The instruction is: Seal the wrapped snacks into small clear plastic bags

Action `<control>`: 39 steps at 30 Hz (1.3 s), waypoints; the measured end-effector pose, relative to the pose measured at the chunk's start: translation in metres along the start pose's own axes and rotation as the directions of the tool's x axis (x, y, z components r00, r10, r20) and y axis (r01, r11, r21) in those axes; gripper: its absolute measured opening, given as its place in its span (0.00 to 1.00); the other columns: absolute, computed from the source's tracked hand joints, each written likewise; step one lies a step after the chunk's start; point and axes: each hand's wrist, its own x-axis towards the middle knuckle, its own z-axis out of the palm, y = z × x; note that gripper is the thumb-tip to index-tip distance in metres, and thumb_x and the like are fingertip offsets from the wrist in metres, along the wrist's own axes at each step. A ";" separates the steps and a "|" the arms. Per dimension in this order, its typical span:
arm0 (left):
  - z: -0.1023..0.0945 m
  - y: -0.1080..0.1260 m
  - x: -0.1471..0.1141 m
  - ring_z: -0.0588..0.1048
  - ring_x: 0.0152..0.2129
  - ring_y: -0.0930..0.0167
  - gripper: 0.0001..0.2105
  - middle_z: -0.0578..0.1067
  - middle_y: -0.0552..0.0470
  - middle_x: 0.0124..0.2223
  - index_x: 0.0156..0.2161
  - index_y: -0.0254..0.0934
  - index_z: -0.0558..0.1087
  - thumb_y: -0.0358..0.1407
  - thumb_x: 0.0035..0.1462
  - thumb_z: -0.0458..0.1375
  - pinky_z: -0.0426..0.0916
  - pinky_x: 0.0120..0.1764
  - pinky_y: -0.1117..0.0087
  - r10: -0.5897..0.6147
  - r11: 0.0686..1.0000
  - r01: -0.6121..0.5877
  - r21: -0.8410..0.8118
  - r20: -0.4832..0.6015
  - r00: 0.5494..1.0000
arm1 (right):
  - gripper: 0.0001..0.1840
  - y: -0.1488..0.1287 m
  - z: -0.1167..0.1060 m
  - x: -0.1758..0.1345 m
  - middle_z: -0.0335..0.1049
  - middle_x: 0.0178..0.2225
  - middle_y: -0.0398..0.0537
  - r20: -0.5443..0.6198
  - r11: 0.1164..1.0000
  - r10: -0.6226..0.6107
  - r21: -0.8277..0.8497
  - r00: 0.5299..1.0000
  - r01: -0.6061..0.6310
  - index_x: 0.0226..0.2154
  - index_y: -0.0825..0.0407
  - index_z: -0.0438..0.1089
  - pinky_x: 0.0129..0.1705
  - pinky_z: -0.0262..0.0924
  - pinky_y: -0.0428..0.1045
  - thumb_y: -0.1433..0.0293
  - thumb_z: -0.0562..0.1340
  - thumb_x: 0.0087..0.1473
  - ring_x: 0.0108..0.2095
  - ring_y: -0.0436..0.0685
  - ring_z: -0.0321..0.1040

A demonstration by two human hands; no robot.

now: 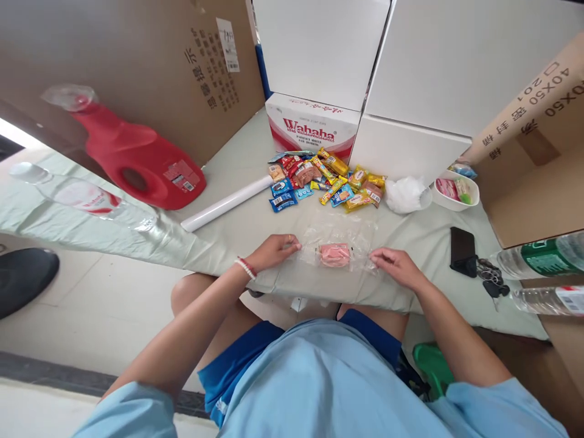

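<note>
A single view, from a camera worn on the person's head, looks forward and steeply down. Nearest the lens, the wearer's light blue shirt (328, 383) fills the bottom of the frame, with both forearms (196, 322) stretching away from the viewer. The left hand (278, 249) and right hand (395, 264) lie at middle range, just below centre, either side of a clear bag (362, 234). Beyond them, the cloth-covered table (422, 237) recedes to white panels (322, 48) at the top. The wide view takes in floor (114, 304) at left and cardboard (538, 198) at right; upright edges lean outward.
</note>
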 end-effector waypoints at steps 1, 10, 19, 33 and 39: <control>0.000 -0.001 0.011 0.75 0.32 0.67 0.15 0.79 0.53 0.34 0.34 0.40 0.76 0.48 0.62 0.53 0.69 0.40 0.68 -0.003 0.999 0.004 0.047 -0.025 1.000 | 0.17 0.003 -0.005 0.012 0.77 0.32 0.46 0.016 0.997 0.054 -0.063 0.998 -0.053 0.40 0.51 0.73 0.38 0.66 0.48 0.57 0.55 0.65 0.34 0.55 0.73; 0.037 -0.011 0.040 0.72 0.34 0.64 0.09 0.71 0.49 0.33 0.27 0.39 0.68 0.38 0.58 0.57 0.68 0.41 0.63 -0.010 0.967 0.076 0.243 -0.262 0.965 | 0.15 -0.022 -0.023 0.100 0.77 0.45 0.55 -0.082 0.798 0.048 -0.597 0.995 -0.088 0.42 0.51 0.76 0.46 0.62 0.52 0.66 0.55 0.65 0.47 0.62 0.71; 0.051 -0.015 0.026 0.72 0.47 0.63 0.07 0.73 0.46 0.45 0.30 0.39 0.73 0.37 0.58 0.61 0.68 0.54 0.57 -0.008 0.985 0.080 0.151 -0.428 0.904 | 0.13 -0.056 0.021 0.189 0.77 0.46 0.61 0.125 0.758 0.063 -0.651 0.990 0.034 0.44 0.55 0.77 0.49 0.60 0.54 0.68 0.65 0.57 0.50 0.68 0.69; 0.052 -0.007 0.042 0.77 0.33 0.64 0.22 0.80 0.50 0.37 0.54 0.38 0.72 0.36 0.52 0.60 0.69 0.42 0.63 -0.219 0.974 0.227 -0.020 -0.355 0.909 | 0.22 -0.089 0.036 0.081 0.71 0.46 0.50 0.425 0.664 -0.222 -0.593 0.877 0.456 0.58 0.39 0.70 0.31 0.49 0.48 0.71 0.55 0.65 0.36 0.55 0.67; 0.035 -0.014 0.032 0.74 0.27 0.68 0.11 0.78 0.52 0.28 0.33 0.37 0.77 0.40 0.54 0.55 0.66 0.33 0.69 -0.244 0.968 0.219 -0.121 -0.261 0.934 | 0.29 -0.076 0.066 0.048 0.70 0.50 0.53 0.429 0.695 -0.132 -0.603 0.894 0.391 0.67 0.36 0.60 0.34 0.53 0.47 0.72 0.51 0.68 0.46 0.61 0.69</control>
